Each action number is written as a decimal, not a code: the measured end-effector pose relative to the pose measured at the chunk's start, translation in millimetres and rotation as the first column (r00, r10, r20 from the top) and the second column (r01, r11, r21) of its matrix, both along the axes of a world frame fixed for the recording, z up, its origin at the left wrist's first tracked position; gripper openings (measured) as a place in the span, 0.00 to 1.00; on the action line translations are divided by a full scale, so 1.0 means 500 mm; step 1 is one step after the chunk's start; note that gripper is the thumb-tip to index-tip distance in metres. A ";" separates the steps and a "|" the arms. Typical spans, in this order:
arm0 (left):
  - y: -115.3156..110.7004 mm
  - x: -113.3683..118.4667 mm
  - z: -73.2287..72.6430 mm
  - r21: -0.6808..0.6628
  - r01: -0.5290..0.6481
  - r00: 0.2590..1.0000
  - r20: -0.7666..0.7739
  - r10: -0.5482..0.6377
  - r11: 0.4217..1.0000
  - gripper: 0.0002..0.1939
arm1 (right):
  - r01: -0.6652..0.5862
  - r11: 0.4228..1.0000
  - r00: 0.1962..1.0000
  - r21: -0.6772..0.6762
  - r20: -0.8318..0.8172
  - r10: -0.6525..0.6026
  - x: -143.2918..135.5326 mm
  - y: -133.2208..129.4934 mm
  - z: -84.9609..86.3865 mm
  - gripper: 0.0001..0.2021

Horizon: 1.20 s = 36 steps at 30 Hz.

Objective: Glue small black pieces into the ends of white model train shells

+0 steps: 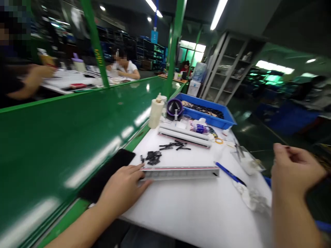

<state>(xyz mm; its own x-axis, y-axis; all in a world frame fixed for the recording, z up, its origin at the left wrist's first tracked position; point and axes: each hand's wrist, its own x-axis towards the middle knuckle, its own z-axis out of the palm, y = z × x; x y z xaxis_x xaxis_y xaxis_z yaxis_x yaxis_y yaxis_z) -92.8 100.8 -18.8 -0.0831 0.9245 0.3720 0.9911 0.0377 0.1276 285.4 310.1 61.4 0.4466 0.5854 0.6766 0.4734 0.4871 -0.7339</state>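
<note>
My left hand (124, 187) is closed round the left end of a long, pale grey channel-shaped strip (181, 173) with a red line along its far edge. The strip lies on the white tabletop (201, 210). Beyond it are a pile of small black pieces (153, 157) and some scattered black strips (174, 145). Off the table's right side, my right hand (294, 168) is raised with its fingers pinched together. A tiny dark spot shows at its fingertips, too blurred to name. A blue pen (230, 174) lies near the strip's right end.
Further back lie more long strips (184, 135), a squeeze bottle (156, 112), a purple-rimmed round container (174, 107) and a blue bin (227, 119) of dark pieces. Tweezers (239, 150) and crumpled tissue (254, 199) sit at right. A green conveyor belt (77, 137) runs along the left; people sit beyond it.
</note>
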 end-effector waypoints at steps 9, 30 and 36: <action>0.024 -0.043 -0.046 0.056 0.017 0.999 -0.036 -0.015 0.998 0.24 | 0.298 0.944 0.953 -0.145 0.099 -0.286 0.107 0.055 -0.086 0.17; 0.005 0.001 0.022 -0.190 -0.020 1.000 0.012 0.023 0.982 0.17 | -0.444 0.773 0.128 -0.454 0.822 0.556 -0.139 -0.075 -0.145 0.23; 0.000 0.016 0.046 -0.227 -0.056 0.998 -0.005 0.056 0.972 0.16 | -0.474 0.751 0.176 -0.460 0.786 0.592 -0.115 -0.060 -0.173 0.23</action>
<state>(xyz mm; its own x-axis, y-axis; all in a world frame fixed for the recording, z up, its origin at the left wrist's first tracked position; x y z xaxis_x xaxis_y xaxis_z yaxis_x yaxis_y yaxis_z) -84.9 100.8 4.3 -0.1377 0.9786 0.1528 0.9864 0.1215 0.1103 227.8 280.2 -25.0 -0.7828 0.5068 0.3612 0.4858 0.8604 -0.1544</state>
